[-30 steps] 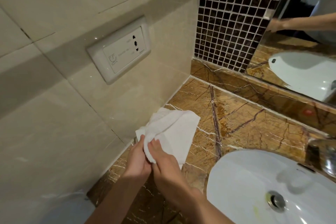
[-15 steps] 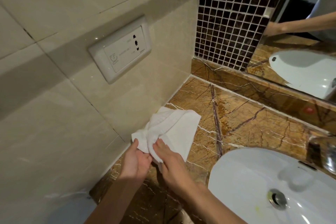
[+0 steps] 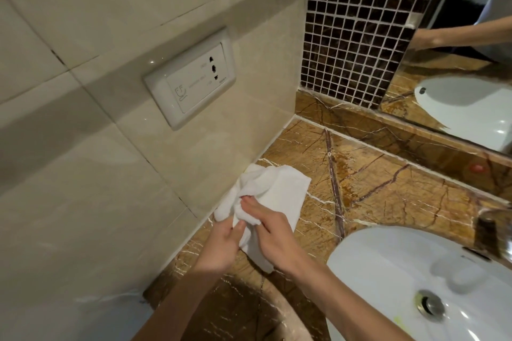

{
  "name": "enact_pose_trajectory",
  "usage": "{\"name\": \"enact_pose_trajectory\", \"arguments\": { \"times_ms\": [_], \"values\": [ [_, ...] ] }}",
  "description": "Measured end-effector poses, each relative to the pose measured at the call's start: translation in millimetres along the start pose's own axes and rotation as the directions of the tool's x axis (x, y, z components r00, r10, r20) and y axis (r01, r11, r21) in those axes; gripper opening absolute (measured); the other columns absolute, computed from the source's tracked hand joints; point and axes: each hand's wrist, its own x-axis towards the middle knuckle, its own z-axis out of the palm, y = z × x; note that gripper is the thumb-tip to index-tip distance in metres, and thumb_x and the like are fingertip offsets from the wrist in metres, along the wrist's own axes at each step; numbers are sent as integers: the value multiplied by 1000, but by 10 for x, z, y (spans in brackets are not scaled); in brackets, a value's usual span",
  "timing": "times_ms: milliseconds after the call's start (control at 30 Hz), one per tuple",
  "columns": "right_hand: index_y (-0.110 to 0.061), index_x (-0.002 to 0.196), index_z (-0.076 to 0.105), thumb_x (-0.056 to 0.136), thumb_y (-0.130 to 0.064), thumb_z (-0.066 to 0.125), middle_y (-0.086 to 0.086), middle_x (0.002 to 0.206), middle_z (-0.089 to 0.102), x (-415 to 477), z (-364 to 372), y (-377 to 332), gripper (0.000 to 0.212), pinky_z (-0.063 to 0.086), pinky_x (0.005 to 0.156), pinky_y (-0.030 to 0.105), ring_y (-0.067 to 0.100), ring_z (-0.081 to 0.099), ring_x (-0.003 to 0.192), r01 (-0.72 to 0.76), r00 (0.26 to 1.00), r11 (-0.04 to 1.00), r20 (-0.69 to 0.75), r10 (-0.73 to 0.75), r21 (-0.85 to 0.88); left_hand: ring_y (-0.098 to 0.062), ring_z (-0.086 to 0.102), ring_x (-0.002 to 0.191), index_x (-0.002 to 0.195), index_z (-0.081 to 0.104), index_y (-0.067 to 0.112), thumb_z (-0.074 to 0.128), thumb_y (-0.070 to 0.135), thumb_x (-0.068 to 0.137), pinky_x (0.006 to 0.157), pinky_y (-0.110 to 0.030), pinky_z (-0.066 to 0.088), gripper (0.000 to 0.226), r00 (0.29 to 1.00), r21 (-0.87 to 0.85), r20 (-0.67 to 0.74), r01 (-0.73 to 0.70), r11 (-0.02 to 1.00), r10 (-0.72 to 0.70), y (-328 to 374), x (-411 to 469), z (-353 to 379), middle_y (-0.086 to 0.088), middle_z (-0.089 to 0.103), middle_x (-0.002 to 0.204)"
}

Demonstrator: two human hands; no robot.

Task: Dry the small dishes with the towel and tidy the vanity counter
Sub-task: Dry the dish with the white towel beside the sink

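Note:
A white towel [image 3: 279,191] lies bunched on the brown marble counter [image 3: 388,188], close to the beige tiled wall on the left. My left hand [image 3: 221,246] grips the towel's near left edge with thumb and fingers. My right hand [image 3: 270,227] pinches a fold of the towel just beside it. Both hands are over the counter's front left part. No small dishes are in view.
A white basin [image 3: 388,266] with a metal drain [image 3: 429,304] fills the lower right. A chrome tap [image 3: 496,232] stands at the right edge. A wall socket [image 3: 191,80], dark mosaic tiles [image 3: 354,22] and a mirror [image 3: 465,63] line the walls.
Both hands have shifted slightly on the towel, gathering it; the towel looks more bunched at its left end. The view has dropped a little toward the counter.

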Motion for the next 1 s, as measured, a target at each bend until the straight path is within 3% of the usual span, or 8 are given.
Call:
{"name": "enact_pose_trajectory", "arguments": {
  "times_ms": [67,167,267,467,633,800,900,1000],
  "values": [
    [-10,137,50,93,5,38,-15,136,38,96,-64,4,49,16,110,6,-2,28,133,-5,1000,1000,-5,5,-29,0,63,101,108,60,36,39,31,100,85,-17,49,23,1000,-13,20,-7,1000,7,-14,-18,-12,14,69,103],
    [-10,139,49,92,5,37,-12,138,41,129,-98,13,50,17,111,7,0,31,134,-23,1000,999,-6,23,-41,-14,66,105,110,64,31,39,28,100,92,-35,50,27,998,-285,15,64,956,-63,-36,-25,7,5,73,108],
    [-13,142,45,88,8,37,-10,147,32,-16,8,58,58,11,112,7,-1,23,138,33,999,994,42,-29,-100,-19,63,114,122,59,19,37,24,100,97,-37,49,31,988,-590,40,145,795,-151,-40,20,21,-2,69,120],
    [-16,142,44,94,1,39,-9,148,27,-93,19,151,51,12,119,23,4,19,141,121,991,977,80,-108,-178,-26,64,111,127,53,6,33,23,101,82,-34,58,37,971,-796,72,194,573,-228,-48,52,-14,-13,67,121],
    [-12,135,52,90,-27,30,-14,137,34,-114,-38,102,52,8,115,14,2,25,134,142,989,971,75,-129,-194,-31,63,111,133,46,3,31,24,102,87,-42,56,41,955,-865,94,218,452,-282,-37,55,-43,-21,62,126],
    [-9,137,50,90,2,36,-5,144,34,-100,-97,132,50,7,118,22,7,21,137,149,983,966,136,-122,-211,-32,61,114,134,45,3,30,22,102,94,-47,47,41,951,-855,106,237,461,-292,2,62,-16,-20,61,127],
    [-8,137,49,92,5,38,6,148,39,-55,-91,134,49,5,115,13,8,21,138,141,984,968,133,-115,-209,-32,61,115,134,47,5,31,20,102,99,-50,43,39,947,-823,145,277,496,-287,20,72,-38,-18,61,128],
    [-6,136,50,91,4,37,1,146,37,-76,-34,123,48,5,112,7,11,23,138,149,985,971,119,-128,-187,-34,59,116,134,46,2,31,21,101,101,-51,42,41,938,-794,174,314,520,-300,8,77,-126,-20,60,129]
  ]
}}
